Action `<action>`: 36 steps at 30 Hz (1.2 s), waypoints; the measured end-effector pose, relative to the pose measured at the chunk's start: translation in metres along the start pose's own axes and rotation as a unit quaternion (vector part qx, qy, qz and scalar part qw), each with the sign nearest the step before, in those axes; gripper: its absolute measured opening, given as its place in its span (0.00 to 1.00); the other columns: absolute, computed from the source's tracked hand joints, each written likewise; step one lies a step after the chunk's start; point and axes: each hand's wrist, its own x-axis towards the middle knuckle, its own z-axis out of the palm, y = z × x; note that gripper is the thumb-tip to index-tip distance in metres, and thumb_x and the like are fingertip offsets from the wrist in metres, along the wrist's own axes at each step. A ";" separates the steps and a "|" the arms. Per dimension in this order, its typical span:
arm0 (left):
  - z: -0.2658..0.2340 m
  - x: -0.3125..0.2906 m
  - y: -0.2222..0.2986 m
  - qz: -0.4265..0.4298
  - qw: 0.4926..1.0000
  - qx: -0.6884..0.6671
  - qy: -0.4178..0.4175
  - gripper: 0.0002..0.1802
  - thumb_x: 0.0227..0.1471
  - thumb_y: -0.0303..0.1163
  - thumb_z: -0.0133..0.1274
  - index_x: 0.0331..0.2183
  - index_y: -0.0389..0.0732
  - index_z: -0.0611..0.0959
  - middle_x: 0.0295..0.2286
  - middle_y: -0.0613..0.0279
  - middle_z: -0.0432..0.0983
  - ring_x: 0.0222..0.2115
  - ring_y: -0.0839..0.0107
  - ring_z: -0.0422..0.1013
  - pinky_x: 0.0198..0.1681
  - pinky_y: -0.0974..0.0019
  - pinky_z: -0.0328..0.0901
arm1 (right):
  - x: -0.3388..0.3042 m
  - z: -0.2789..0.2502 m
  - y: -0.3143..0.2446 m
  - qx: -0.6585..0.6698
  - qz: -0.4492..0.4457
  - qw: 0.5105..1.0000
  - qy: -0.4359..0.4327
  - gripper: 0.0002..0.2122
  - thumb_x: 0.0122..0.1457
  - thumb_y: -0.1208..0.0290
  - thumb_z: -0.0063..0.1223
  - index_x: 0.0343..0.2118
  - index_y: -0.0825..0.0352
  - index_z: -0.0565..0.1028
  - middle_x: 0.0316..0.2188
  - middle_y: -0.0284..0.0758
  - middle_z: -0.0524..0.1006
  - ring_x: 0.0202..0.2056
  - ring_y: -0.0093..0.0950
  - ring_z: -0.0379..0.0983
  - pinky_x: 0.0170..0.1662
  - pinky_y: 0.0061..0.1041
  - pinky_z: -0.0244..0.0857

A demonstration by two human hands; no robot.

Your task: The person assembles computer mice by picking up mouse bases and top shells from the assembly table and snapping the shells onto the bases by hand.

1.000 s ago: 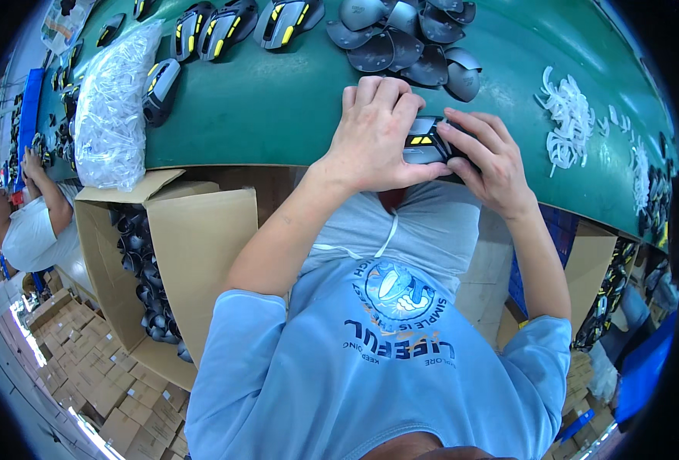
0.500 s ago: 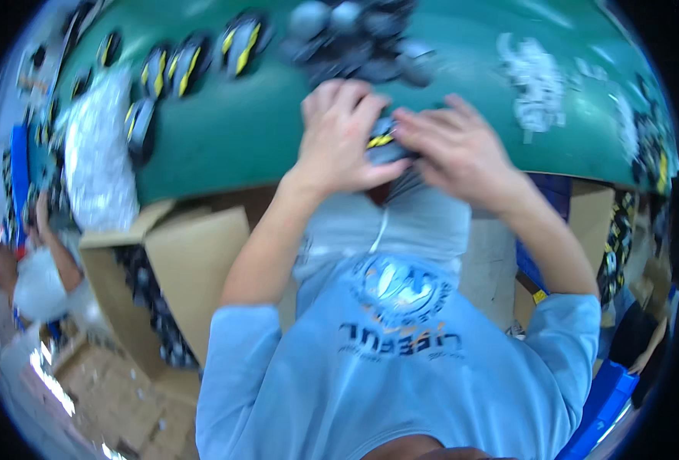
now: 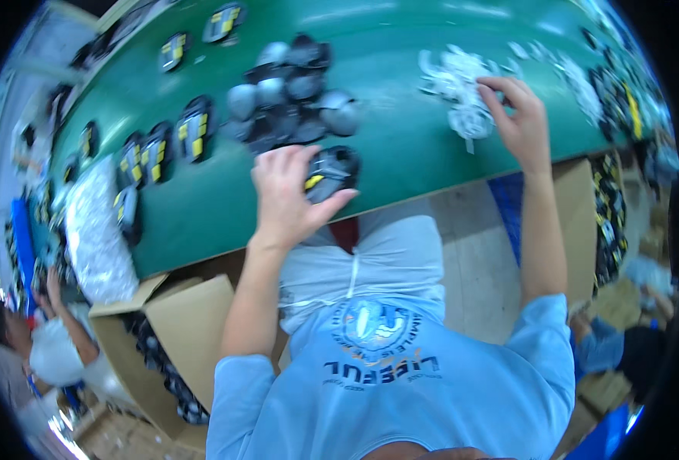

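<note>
My left hand point(image 3: 284, 198) is closed around a black oval plastic part point(image 3: 335, 173) with a yellow strip, holding it at the table's near edge. Its thumb lies along the part's near side and its fingers cover the left end. Over a heap of small white plastic pieces point(image 3: 456, 86), my right hand point(image 3: 517, 119) has thumb and forefinger tips pinched together. Whether a piece is between them is too small to make out. Just beyond the left hand lies a pile of dark grey rounded shells point(image 3: 284, 96).
Several black-and-yellow parts point(image 3: 194, 129) lie on the green table point(image 3: 401, 165). A clear plastic bag point(image 3: 98, 230) rests at its left edge. Open cartons point(image 3: 194, 314) of dark parts stand below on both sides. Another person point(image 3: 55, 330) works at the far left.
My right hand has left the black part and moved right to the white pieces. The left hand still holds the part. My view has shifted, so the table appears moved left.
</note>
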 end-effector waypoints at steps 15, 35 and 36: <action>0.004 -0.013 -0.003 0.012 0.997 -0.035 0.063 0.38 0.39 0.49 0.75 0.49 0.36 0.83 0.44 0.51 0.76 0.46 0.52 0.67 0.51 0.51 0.64 | 0.069 0.126 -0.046 -0.002 -0.254 0.965 -0.070 0.11 0.62 0.64 0.63 0.47 0.57 0.84 0.33 0.33 0.85 0.32 0.35 0.82 0.35 0.33 0.75; -0.019 -0.008 0.019 -0.132 0.875 -0.459 0.077 0.11 0.62 0.35 0.55 0.33 0.37 0.80 0.32 0.59 0.77 0.38 0.62 0.69 0.43 0.61 0.64 | -0.077 0.113 -0.126 0.610 0.236 0.740 -0.159 0.26 0.68 0.75 0.56 0.68 0.68 0.64 0.37 0.33 0.80 0.32 0.19 0.74 0.30 0.16 0.68; -0.026 -0.007 0.006 -0.084 0.878 -0.471 -0.009 0.11 0.62 0.34 0.53 0.32 0.35 0.80 0.32 0.59 0.76 0.35 0.68 0.69 0.39 0.63 0.64 | -0.069 0.110 -0.117 0.528 0.133 0.827 -0.142 0.26 0.66 0.74 0.59 0.66 0.68 0.67 0.37 0.32 0.80 0.31 0.20 0.73 0.31 0.18 0.69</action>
